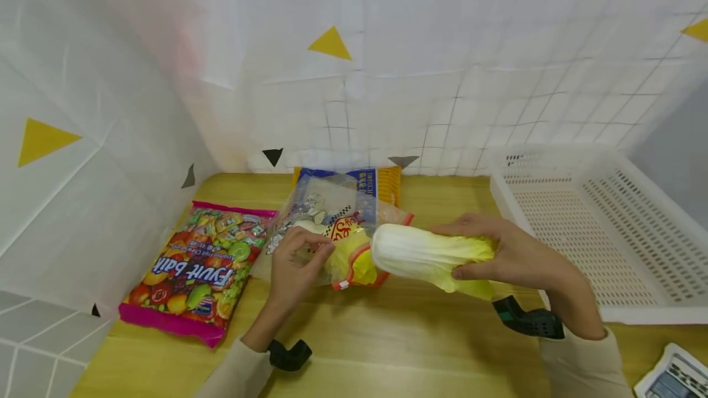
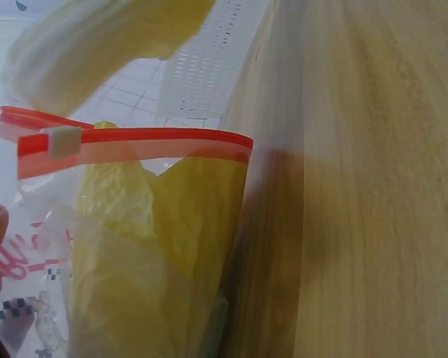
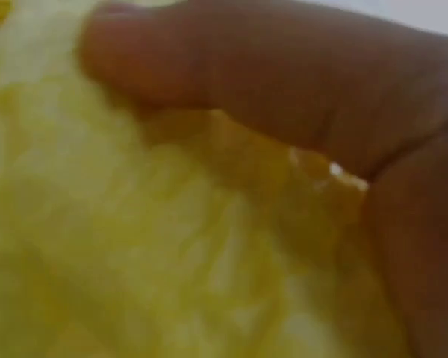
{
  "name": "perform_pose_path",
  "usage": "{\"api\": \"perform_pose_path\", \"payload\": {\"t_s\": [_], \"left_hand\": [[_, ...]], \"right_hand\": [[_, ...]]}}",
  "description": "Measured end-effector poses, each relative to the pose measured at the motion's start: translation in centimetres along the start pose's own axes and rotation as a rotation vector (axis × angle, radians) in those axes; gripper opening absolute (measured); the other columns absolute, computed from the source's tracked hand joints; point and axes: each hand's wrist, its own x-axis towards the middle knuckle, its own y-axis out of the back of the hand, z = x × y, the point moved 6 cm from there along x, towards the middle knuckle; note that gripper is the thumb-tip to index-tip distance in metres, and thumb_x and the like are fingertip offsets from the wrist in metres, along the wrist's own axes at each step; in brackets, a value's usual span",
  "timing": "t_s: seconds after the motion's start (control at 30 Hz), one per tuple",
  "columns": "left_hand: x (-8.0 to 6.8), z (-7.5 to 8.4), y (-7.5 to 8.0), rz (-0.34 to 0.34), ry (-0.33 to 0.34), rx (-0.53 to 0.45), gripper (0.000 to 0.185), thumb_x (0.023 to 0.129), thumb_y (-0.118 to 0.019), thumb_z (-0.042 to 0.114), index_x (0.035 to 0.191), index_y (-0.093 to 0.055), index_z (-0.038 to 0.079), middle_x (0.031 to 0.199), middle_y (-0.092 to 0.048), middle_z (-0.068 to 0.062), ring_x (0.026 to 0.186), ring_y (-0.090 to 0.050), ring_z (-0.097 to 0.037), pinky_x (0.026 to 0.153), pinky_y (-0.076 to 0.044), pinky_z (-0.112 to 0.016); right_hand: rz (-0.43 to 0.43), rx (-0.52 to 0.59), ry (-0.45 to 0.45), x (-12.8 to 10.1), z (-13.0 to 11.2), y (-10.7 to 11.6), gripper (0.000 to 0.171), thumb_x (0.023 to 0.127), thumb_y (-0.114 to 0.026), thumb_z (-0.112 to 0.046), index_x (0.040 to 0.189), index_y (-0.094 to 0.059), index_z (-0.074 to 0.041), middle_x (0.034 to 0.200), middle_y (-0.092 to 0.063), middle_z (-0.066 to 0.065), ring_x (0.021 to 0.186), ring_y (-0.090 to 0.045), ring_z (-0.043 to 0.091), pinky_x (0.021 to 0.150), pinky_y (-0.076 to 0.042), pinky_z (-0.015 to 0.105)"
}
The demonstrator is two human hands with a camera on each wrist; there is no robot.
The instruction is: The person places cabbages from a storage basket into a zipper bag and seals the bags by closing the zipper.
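- Head: from above, forward and down over the table [image 1: 354,349].
- Left wrist: close by the zip bag [image 2: 172,143], tipped sideways, towards the basket [image 2: 201,74].
- Right wrist: almost against the cabbage [image 3: 172,253].
- First two share bag, cabbage, basket.

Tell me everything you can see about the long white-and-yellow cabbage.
The long white-and-yellow cabbage has a ribbed white base and crinkled yellow-green leaves. It is held roughly sideways above the yellowish wooden table, base left and leaves right in the head view. The person's right hand grips its leafy end. The base is close to the red-rimmed mouth of a clear printed plastic bag; whether they touch is unclear.
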Motion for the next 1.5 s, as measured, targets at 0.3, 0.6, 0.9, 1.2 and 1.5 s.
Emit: {"api": "perform_pose_path", "payload": {"t_s": [0.3, 0.6, 0.9, 1.2, 1.5], "left_hand": [[-0.1, -0.2, 0.2, 0.011, 0.035, -0.009, 0.011, 0.087, -0.08, 0.008, 0.093, -0.078, 0.017, 0.081, -0.062, -0.001, 0.083, -0.054, -0.017, 0.081, -0.045, -0.034], [-0.1, 0.1, 0.5, 0.0, 0.002, -0.041, 0.012, 0.09, -0.077, 0.008, 0.097, -0.078, 0.017, 0.083, -0.061, 0.0, 0.084, -0.055, -0.014, 0.08, -0.046, -0.028], [0.3, 0.5, 1.3, 0.055, -0.041, -0.082, 0.011, 0.091, -0.074, 0.001, 0.096, -0.075, 0.011, 0.092, -0.064, -0.005, 0.091, -0.055, -0.014, 0.087, -0.044, -0.027], [0.3, 0.6, 0.7, 0.023, -0.084, -0.096, 0.015, 0.09, -0.073, -0.003, 0.097, -0.075, 0.01, 0.095, -0.065, -0.006, 0.093, -0.057, -0.012, 0.087, -0.046, -0.025], [0.1, 1.1, 0.4, 0.02, -0.206, -0.094, 0.022, 0.085, -0.073, -0.011, 0.096, -0.076, 0.008, 0.097, -0.064, -0.01, 0.1, -0.059, -0.015, 0.092, -0.044, -0.027]], "right_hand": [[-0.071, -0.041, 0.002, -0.2, 0.3, -0.5, 0.06, 0.082, -0.086, -0.03, 0.138, -0.064, -0.031, 0.125, -0.065, -0.014, 0.108, -0.06, 0.006, 0.09, -0.052, 0.029], [0.008, -0.078, 0.046, 1.8, 0.4, -2.5, 0.064, 0.082, -0.086, -0.033, 0.141, -0.062, -0.026, 0.122, -0.067, -0.01, 0.103, -0.063, 0.008, 0.086, -0.054, 0.03], [0.043, -0.103, 0.051, 3.7, 1.7, -5.5, 0.061, 0.081, -0.087, -0.027, 0.138, -0.066, -0.023, 0.114, -0.07, -0.003, 0.096, -0.062, 0.011, 0.082, -0.053, 0.031], [0.131, 0.062, -0.052, 3.8, 2.0, -4.8, 0.06, 0.085, -0.084, -0.024, 0.14, -0.062, -0.031, 0.13, -0.069, -0.002, 0.11, -0.064, 0.024, 0.088, -0.056, 0.039], [0.099, 0.133, -0.207, 5.1, 4.0, -7.5, 0.037, 0.086, -0.081, -0.034, 0.12, -0.075, -0.019, 0.116, -0.075, 0.003, 0.106, -0.068, 0.024, 0.09, -0.055, 0.042]]}}
